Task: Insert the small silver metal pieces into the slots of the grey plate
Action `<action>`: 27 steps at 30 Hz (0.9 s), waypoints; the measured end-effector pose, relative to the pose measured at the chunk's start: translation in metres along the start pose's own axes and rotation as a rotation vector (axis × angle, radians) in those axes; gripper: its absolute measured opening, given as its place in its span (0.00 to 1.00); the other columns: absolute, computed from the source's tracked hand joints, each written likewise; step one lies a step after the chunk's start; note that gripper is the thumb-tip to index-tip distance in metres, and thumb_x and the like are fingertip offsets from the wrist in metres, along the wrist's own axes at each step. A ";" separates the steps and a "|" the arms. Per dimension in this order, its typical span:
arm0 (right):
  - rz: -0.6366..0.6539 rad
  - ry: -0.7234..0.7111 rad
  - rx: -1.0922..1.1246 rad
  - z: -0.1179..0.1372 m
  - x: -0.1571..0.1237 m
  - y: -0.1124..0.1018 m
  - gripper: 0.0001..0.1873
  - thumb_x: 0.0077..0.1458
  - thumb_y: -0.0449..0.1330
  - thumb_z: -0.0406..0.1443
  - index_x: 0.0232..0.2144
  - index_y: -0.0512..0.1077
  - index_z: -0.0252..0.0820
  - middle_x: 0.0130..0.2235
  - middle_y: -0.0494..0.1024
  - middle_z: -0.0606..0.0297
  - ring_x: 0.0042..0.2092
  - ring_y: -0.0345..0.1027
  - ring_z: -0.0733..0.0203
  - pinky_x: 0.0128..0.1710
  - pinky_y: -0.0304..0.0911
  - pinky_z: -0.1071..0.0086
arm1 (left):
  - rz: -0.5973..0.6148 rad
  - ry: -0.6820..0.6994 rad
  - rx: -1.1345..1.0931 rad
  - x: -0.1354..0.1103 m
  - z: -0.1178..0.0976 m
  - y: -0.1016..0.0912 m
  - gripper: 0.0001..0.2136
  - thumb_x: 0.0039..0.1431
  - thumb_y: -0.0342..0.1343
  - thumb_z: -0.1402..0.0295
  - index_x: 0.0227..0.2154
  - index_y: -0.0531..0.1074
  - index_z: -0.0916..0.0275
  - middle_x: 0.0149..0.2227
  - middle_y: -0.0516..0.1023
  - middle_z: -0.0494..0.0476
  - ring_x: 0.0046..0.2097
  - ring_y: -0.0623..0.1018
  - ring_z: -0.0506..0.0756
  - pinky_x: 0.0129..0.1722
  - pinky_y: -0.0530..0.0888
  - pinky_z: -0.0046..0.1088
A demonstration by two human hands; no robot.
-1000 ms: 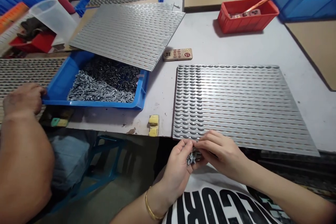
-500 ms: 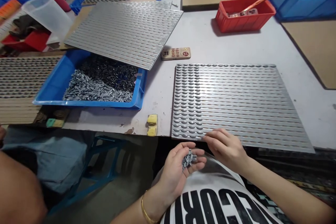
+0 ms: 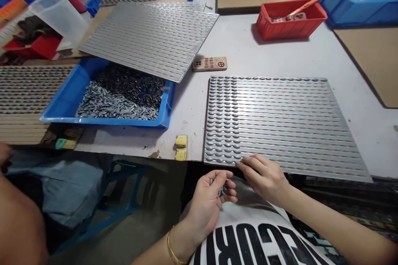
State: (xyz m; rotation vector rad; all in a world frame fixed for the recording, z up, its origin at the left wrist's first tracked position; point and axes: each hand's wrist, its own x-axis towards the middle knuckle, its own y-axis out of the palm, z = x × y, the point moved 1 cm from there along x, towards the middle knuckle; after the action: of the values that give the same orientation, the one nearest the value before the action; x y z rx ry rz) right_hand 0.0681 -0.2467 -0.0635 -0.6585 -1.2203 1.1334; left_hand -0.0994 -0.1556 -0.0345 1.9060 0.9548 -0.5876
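Observation:
Small grey spindle-shaped pieces (image 3: 222, 191) lie in the palm of my left hand (image 3: 211, 192), whose fingers curl around them just below the table edge. My right hand (image 3: 264, 177) rests at the near edge of a grooved metal plate (image 3: 289, 128), thumb and fingertips pressed together by the bottom row. Whatever is between those fingertips is too small to make out. Similar pieces (image 3: 221, 122) sit in several columns along the plate's left side and in one row across its far edge.
Left of the plate stands a blue bin (image 3: 108, 122) of loose pieces, partly covered by stacked metal plates (image 3: 149, 37). A wooden block (image 3: 209, 63) and a red box (image 3: 289, 25) with a brush lie beyond. Yellow pads (image 3: 180, 147) mark the table edge. A person's arm is at far left.
My left fingers have curled further over the pieces, with the thumb moving across them. My right hand has shifted slightly left along the plate's near edge.

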 end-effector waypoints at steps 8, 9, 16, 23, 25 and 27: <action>-0.012 0.132 0.220 -0.002 0.008 -0.011 0.14 0.60 0.53 0.26 0.46 0.72 0.41 0.40 0.77 0.57 0.39 0.70 0.57 0.37 0.69 0.63 | -0.011 0.001 0.012 0.001 -0.010 0.009 0.09 0.58 0.59 0.67 0.39 0.70 0.65 0.35 0.79 0.61 0.33 0.78 0.53 0.37 0.75 0.31; -0.027 0.162 0.299 -0.002 0.012 -0.016 0.15 0.60 0.53 0.26 0.47 0.71 0.41 0.41 0.76 0.57 0.40 0.70 0.58 0.37 0.69 0.64 | -0.009 0.007 0.023 0.002 -0.012 0.012 0.09 0.58 0.60 0.66 0.38 0.69 0.65 0.34 0.79 0.61 0.33 0.78 0.53 0.36 0.75 0.31; -0.028 0.306 0.738 -0.010 0.049 -0.051 0.09 0.62 0.55 0.30 0.43 0.72 0.44 0.38 0.76 0.62 0.39 0.71 0.62 0.38 0.68 0.68 | 0.075 0.121 0.102 0.025 -0.035 0.039 0.10 0.52 0.65 0.65 0.33 0.72 0.66 0.23 0.71 0.50 0.24 0.70 0.47 0.26 0.69 0.22; -0.003 0.458 0.801 -0.066 0.086 -0.064 0.07 0.61 0.56 0.32 0.37 0.74 0.44 0.34 0.77 0.64 0.35 0.70 0.64 0.31 0.65 0.71 | 0.134 0.188 0.193 0.070 -0.079 0.082 0.09 0.51 0.65 0.70 0.34 0.71 0.64 0.24 0.72 0.49 0.24 0.71 0.45 0.27 0.69 0.20; -0.024 0.422 0.782 -0.087 0.098 -0.068 0.07 0.61 0.56 0.33 0.37 0.74 0.44 0.34 0.77 0.64 0.35 0.71 0.63 0.32 0.66 0.71 | 0.144 0.196 0.188 0.085 -0.098 0.095 0.09 0.52 0.64 0.70 0.34 0.72 0.65 0.25 0.74 0.51 0.26 0.72 0.46 0.28 0.70 0.20; -0.082 0.393 0.719 -0.111 0.110 -0.067 0.06 0.61 0.57 0.33 0.37 0.74 0.44 0.34 0.77 0.64 0.35 0.71 0.62 0.32 0.66 0.70 | 0.135 0.192 0.140 0.100 -0.120 0.106 0.08 0.54 0.63 0.69 0.36 0.73 0.66 0.30 0.76 0.55 0.31 0.76 0.49 0.29 0.73 0.21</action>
State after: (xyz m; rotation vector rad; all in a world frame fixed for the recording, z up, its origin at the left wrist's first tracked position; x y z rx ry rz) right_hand 0.1880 -0.1497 0.0081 -0.2529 -0.4444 1.2007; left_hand 0.0475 -0.0441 0.0062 2.1636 0.9158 -0.4059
